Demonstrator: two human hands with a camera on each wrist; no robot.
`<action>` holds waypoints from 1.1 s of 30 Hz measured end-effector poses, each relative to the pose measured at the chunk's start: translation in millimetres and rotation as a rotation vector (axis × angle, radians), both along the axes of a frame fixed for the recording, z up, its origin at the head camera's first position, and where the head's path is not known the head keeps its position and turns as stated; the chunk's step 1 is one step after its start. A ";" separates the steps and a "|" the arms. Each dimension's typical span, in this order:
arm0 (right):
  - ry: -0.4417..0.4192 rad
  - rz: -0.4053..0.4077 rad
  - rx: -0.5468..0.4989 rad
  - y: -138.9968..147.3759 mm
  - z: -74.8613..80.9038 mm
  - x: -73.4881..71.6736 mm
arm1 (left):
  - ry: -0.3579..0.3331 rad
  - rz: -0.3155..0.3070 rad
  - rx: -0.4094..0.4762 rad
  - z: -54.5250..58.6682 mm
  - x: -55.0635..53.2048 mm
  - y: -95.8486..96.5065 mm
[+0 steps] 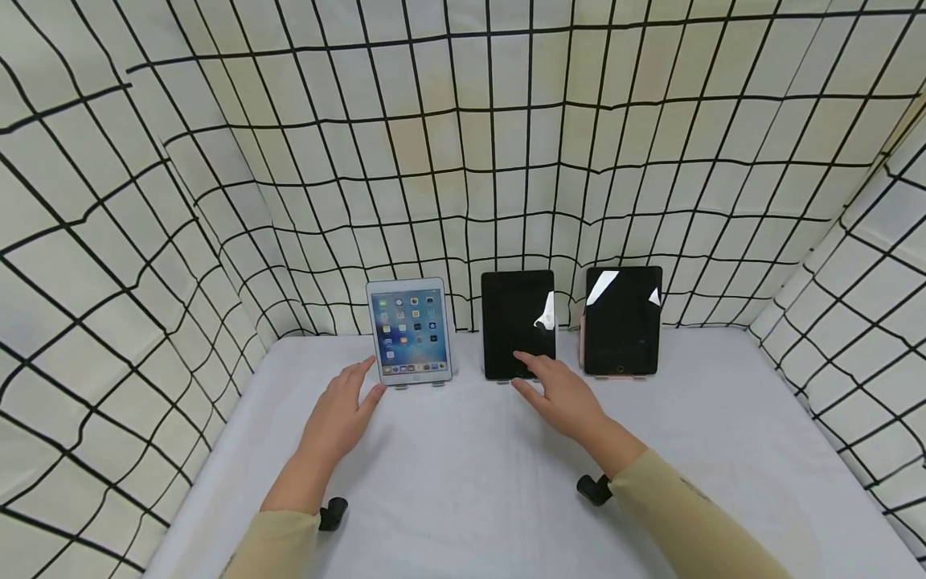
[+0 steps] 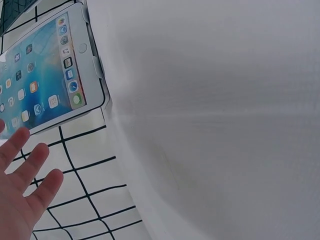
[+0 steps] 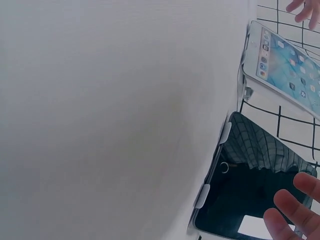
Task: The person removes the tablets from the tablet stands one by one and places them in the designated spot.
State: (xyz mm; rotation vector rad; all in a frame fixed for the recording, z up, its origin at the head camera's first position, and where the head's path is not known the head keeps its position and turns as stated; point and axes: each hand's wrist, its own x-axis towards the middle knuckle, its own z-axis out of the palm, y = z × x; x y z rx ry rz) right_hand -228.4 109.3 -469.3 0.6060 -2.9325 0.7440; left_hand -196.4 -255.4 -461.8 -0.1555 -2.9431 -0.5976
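Observation:
A white tablet (image 1: 410, 331) with a lit home screen leans on a stand at the left. My left hand (image 1: 340, 410) is at its lower left edge with the fingers spread; contact is hard to judge. In the left wrist view those fingers (image 2: 37, 165) are straight beside the tablet. A black tablet (image 1: 517, 318) with a dark screen stands in the middle. My right hand (image 1: 567, 398) reaches in front of its lower part, fingers extended and holding nothing. From the right wrist view, its fingertips (image 3: 282, 202) are over the dark glass; touch cannot be told.
Another dark-screened tablet (image 1: 624, 318) stands on a pink holder at the right. All three are lined up at the back of a white-covered table (image 1: 463, 482). Black netting (image 1: 463, 137) over white cloth rises behind and on both sides.

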 end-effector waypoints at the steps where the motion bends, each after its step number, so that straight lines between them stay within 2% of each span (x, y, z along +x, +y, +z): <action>1: 0.004 0.001 -0.009 -2.3 0.4 -0.8 | -0.001 0.000 0.005 0.6 -0.4 -0.3; 8: -0.006 -0.010 -0.059 -16.4 2.8 -6.0 | 0.002 0.022 0.027 2.2 -4.6 -0.9; 19: -0.046 -0.046 -0.137 -39.7 4.1 -17.0 | -0.002 0.054 0.089 -3.8 -15.4 -3.4; 27: -0.073 -0.075 -0.172 -58.0 3.0 -28.8 | -0.037 0.097 0.111 -5.2 -24.4 -5.3; 33: -0.074 -0.064 -0.189 -68.5 1.5 -34.5 | -0.070 0.099 0.133 -6.0 -31.7 -6.3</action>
